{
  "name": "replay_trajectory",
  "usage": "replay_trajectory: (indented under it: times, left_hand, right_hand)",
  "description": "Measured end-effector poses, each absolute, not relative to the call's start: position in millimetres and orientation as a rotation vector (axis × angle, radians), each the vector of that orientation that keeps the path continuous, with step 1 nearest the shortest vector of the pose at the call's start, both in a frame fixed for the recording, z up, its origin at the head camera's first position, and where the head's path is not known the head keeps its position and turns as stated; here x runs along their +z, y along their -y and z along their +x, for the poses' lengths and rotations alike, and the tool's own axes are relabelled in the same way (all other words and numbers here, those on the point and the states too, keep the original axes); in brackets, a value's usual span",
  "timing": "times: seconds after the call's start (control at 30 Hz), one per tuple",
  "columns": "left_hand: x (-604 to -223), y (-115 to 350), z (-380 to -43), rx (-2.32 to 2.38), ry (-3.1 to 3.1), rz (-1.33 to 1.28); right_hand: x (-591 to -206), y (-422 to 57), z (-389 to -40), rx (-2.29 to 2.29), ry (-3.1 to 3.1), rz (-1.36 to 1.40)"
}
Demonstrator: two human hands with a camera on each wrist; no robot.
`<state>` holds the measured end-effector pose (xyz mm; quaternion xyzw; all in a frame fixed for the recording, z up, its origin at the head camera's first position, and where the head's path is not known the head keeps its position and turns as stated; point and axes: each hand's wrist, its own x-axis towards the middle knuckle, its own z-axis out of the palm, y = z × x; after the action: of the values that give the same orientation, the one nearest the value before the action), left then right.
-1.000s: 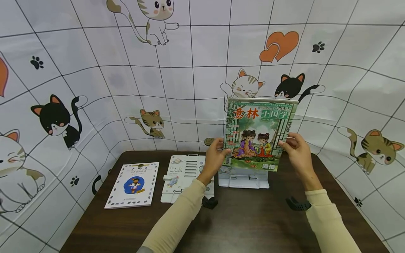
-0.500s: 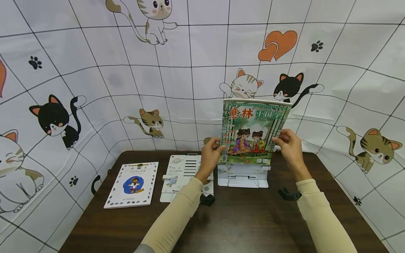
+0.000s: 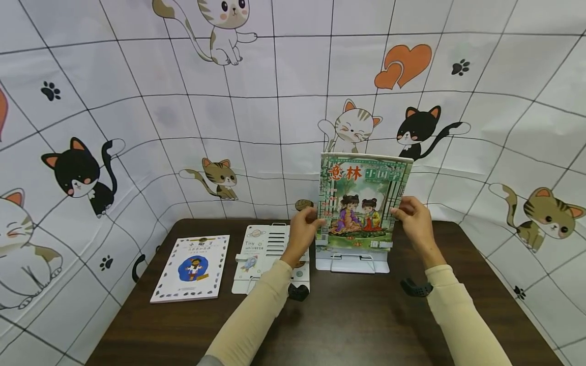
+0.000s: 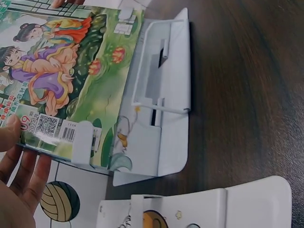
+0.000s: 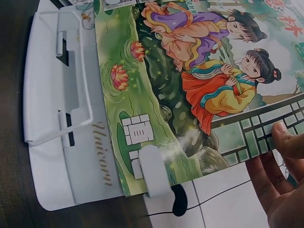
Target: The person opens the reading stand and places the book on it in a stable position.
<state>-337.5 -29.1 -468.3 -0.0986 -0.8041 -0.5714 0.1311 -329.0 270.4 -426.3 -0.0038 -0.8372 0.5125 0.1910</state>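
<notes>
A green illustrated magazine stands nearly upright against a white metal book stand. At its left edge my left hand pinches it, thumb in front and fingers behind. My right hand grips the opposite edge in the same way. In the left wrist view, a white side tab of the stand overlaps the cover's lower corner. Another white tab overlaps the other lower corner in the right wrist view. The stand's wire page holder lies below the magazine's bottom edge. Most of the stand's back is hidden by the magazine.
A second white stand printed "Tiny universe" lies on the table left of the magazine, partly covered by my left arm. Farther left lies a white booklet with a blue round picture. A cat-patterned sheet hangs behind the dark wooden table.
Both hands have moved the magazine left, then lowered it toward the base of the stand. The booklet and the second stand have stayed in place.
</notes>
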Motion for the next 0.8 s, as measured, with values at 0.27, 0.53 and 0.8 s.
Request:
replay_trajectory:
  times: [0.27,0.53,0.8]
  left_hand:
    - [-480,33,-334,-1.581,2.376,-0.284]
    - [-484,35,-331,-1.598,2.406,-0.251]
    - [-490,37,-330,-1.621,2.427,-0.214]
  right_hand:
    - [-442,-269,-328,1.393,2.364,-0.056]
    - [-454,-269,-332,1.326,2.38,-0.108]
    - [-454,-269,-333,1.283,2.405,-0.073]
